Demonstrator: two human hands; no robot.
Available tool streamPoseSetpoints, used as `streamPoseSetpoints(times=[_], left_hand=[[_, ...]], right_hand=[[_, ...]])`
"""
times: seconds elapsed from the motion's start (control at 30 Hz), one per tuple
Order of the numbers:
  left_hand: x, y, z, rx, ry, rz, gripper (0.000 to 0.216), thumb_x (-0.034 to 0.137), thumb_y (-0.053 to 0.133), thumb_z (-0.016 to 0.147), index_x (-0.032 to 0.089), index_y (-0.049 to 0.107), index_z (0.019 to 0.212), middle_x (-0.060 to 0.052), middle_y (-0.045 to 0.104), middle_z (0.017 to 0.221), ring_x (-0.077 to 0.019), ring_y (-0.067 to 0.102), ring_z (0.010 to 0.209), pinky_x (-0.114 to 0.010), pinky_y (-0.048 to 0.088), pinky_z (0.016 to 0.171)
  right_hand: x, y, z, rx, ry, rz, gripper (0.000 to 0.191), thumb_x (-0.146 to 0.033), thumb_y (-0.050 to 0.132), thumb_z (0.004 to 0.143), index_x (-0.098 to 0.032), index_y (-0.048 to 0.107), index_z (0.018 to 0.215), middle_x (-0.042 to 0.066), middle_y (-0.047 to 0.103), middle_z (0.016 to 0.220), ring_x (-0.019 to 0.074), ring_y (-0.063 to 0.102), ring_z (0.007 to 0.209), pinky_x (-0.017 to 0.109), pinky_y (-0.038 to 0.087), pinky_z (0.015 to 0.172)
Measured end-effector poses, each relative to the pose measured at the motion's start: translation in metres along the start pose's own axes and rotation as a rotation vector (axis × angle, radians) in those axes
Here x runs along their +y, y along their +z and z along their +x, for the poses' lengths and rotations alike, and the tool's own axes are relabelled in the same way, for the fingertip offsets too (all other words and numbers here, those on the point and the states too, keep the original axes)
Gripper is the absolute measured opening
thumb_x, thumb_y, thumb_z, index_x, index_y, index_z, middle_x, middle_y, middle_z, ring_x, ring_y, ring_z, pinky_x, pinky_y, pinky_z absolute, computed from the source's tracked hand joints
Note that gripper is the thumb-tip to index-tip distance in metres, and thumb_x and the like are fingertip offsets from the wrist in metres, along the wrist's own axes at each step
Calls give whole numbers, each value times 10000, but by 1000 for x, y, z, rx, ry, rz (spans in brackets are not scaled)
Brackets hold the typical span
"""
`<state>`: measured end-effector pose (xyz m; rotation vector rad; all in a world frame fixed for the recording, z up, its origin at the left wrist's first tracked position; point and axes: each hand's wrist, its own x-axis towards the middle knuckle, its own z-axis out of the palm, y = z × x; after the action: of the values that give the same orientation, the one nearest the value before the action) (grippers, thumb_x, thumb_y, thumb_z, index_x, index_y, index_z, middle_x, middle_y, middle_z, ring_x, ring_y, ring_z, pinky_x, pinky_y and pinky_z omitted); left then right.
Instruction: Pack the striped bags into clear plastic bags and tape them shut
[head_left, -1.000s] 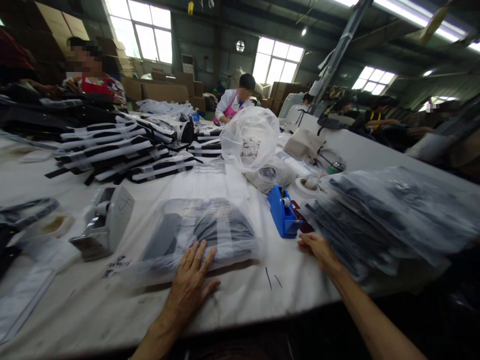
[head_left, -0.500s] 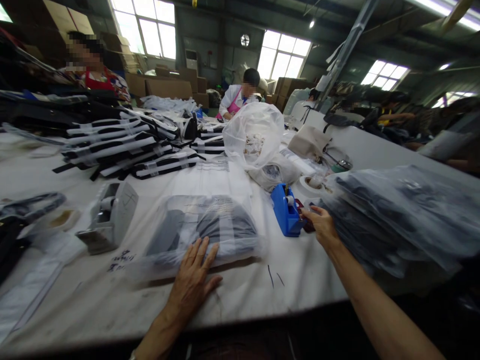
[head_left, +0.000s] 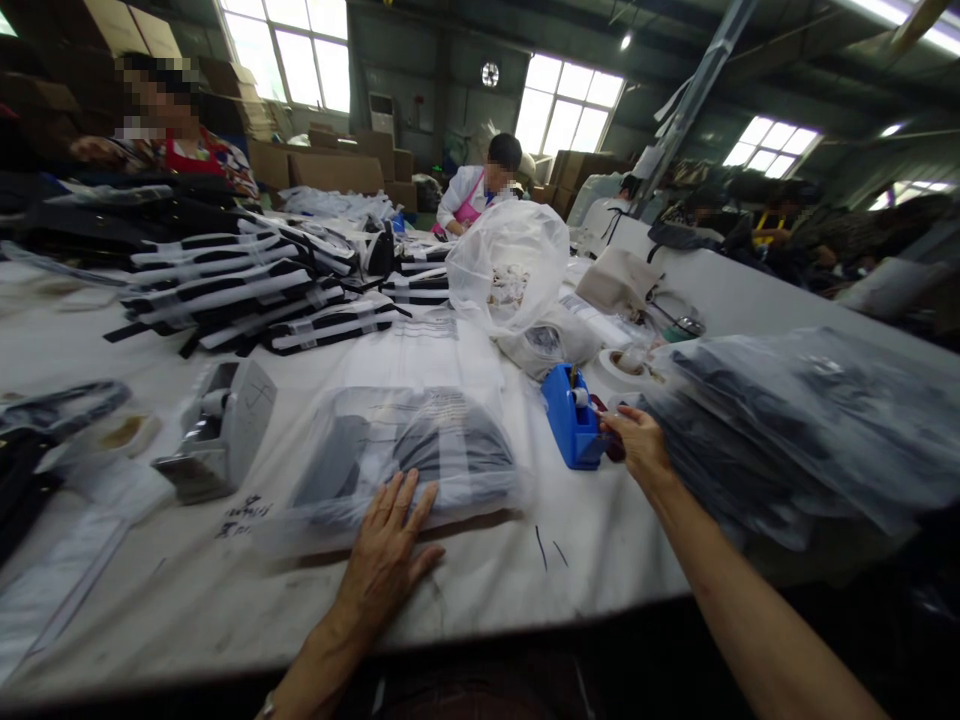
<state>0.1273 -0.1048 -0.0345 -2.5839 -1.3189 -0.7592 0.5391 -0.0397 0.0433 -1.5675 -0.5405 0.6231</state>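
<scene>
My left hand [head_left: 394, 530] lies flat, fingers stretched out, on the near edge of a clear plastic bag [head_left: 420, 450]. Inside the bag is a dark grey item, partly gathered in folds. To the right, my right hand [head_left: 637, 440] has its fingertips pinched together beside a blue tape dispenser [head_left: 571, 418]. What those fingers hold is too small and partly hidden to name. A dark red object [head_left: 615, 445] shows just behind them, mostly covered by the hand and dispenser.
At right lies a pile of bagged dark items [head_left: 780, 430]. A grey tape dispenser [head_left: 217, 425] stands at left, with a stack of black-and-white strapped pieces [head_left: 225, 285] behind. Beyond are a clear plastic bag of scraps [head_left: 510, 270], a tape roll [head_left: 624, 370] and people working.
Both my hands stay almost where they were, the right one barely shifted by the blue dispenser. A person at the far left has raised a hand into view.
</scene>
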Motion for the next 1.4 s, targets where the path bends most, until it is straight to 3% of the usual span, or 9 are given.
streamPoseSetpoints(times=[0.43,0.57,0.67,0.77,0.87,0.97,1.17,1.3,1.4], left_hand=[[3,-5,1,-61,-41,-43,682,411,613,866,228,353,1469,-138,370,1524,-345,327,1404,-515,363,1098],[10,-11,1,-109,-91,-93,730,415,675,823,223,365,1455,-157,358,1527,-342,301,1418,-532,332,1113],[13,-13,1,-155,-110,-139,830,491,735,752,205,377,1443,-184,352,1522,-360,273,1425,-538,313,1122],[13,-11,0,-153,-135,-174,853,549,703,761,204,348,1455,-183,330,1531,-361,240,1435,-530,278,1138],[13,-6,-3,-133,-144,-218,790,533,669,797,195,364,1443,-181,339,1521,-371,266,1416,-541,272,1129],[14,-2,-6,-133,-153,-292,688,544,628,829,226,420,1403,-150,438,1451,-346,386,1340,-522,318,1096],[14,-10,-6,-155,-182,-316,676,539,612,840,217,410,1399,-151,495,1350,-341,443,1259,-493,336,1071],[11,-13,-4,-144,-180,-317,690,519,655,815,222,414,1389,-148,467,1385,-351,402,1301,-506,303,1098],[11,-9,-3,-112,-174,-291,781,538,692,776,213,382,1415,-170,405,1454,-372,327,1370,-533,254,1131]], right_hand=[[45,-34,-48,85,173,7,557,-256,826,331,-195,545,807,-42,584,578,113,552,494,200,417,409],[33,-31,-66,-60,72,-127,614,-351,859,354,-197,578,877,1,641,677,144,599,578,235,485,493],[6,15,-88,-388,-106,-289,603,-433,862,435,-224,603,938,31,668,736,198,646,668,285,521,571],[-23,89,-134,-913,-257,-402,459,-434,810,576,-232,599,930,34,667,719,218,653,693,309,518,617],[-40,165,-192,-1362,-515,-535,265,-300,692,728,-237,581,960,2,663,742,178,624,688,289,483,645],[-36,223,-230,-1670,-763,-683,293,-162,614,755,-233,545,1030,-30,642,745,147,578,656,264,426,626],[-11,272,-244,-1757,-1126,-941,212,-96,608,767,-252,565,903,-26,560,639,137,455,557,276,279,520],[-2,282,-238,-1696,-1257,-893,213,-149,701,746,-235,558,879,-7,601,743,163,523,650,286,358,622],[0,290,-226,-1572,-1255,-920,379,-258,803,679,-190,553,955,53,624,891,210,563,779,321,400,718]])
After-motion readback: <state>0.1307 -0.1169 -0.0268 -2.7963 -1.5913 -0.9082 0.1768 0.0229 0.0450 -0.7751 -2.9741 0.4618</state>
